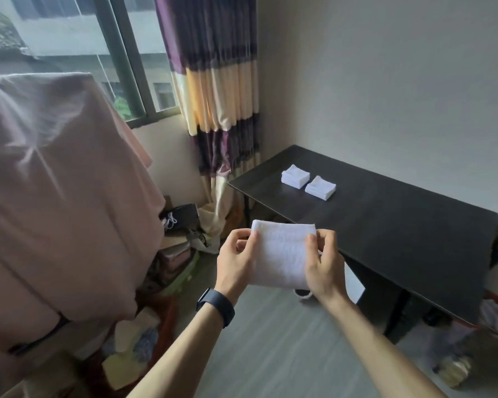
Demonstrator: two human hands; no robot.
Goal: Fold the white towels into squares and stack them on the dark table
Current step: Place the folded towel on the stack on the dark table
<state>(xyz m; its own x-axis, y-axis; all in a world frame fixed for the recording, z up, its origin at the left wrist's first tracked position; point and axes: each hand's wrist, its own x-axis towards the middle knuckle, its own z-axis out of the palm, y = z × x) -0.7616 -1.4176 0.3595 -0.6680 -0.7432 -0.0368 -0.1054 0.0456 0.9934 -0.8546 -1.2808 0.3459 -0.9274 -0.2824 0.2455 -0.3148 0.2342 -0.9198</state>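
Observation:
I hold a white towel (pixel 282 254) in the air in front of me, folded over so that its fold runs along the top. My left hand (pixel 235 262) pinches its left edge and my right hand (pixel 324 262) pinches its right edge. The towel hangs near the front-left edge of the dark table (pixel 385 225), not touching it. On the far left part of the table lie two stacks of folded white squares, one stack (pixel 295 175) further back and another stack (pixel 320 188) beside it to the right.
A large pink cloth (pixel 55 196) covers something tall at my left. A striped curtain (pixel 216 81) hangs by the window. Boxes, bags and shoes (pixel 179 225) clutter the floor under it. More clutter lies under the table's right end (pixel 495 320). Grey floor stretches below my arms.

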